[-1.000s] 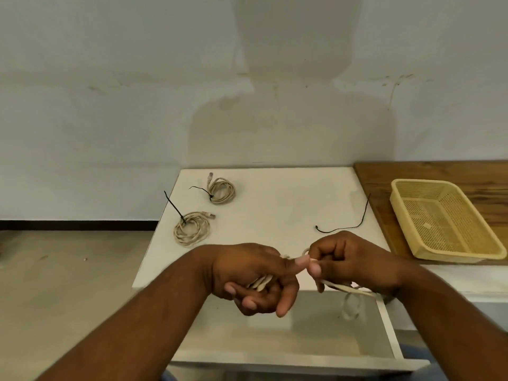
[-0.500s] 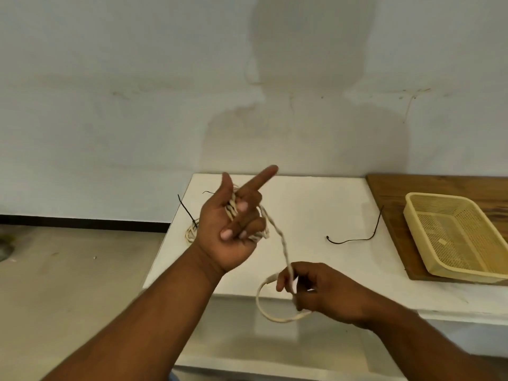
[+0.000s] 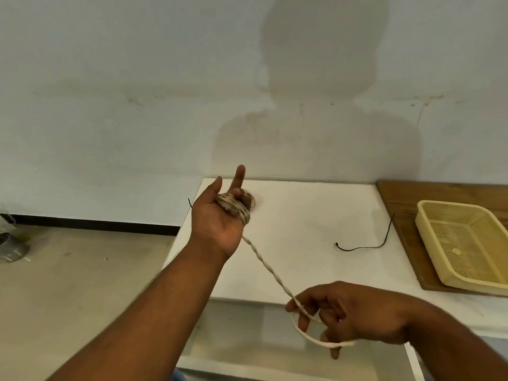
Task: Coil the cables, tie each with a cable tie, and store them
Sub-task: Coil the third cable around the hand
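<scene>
My left hand [image 3: 220, 224] is raised over the desk's [image 3: 302, 215] far left part, index finger straight, the other fingers curled on a coil of the beige cable [image 3: 233, 206] wound round them. The free length runs taut past the desk's near edge to my right hand [image 3: 343, 314], which pinches it, a loop hanging under the fingers. A black cable tie [image 3: 362, 245] lies on the desk's right part. Right of the desk a yellow basket [image 3: 450, 209] sits on a wooden board [image 3: 439, 196], showing only its mesh floor. Under the desk's near edge a drawer [image 3: 242, 347] stands open
</scene>
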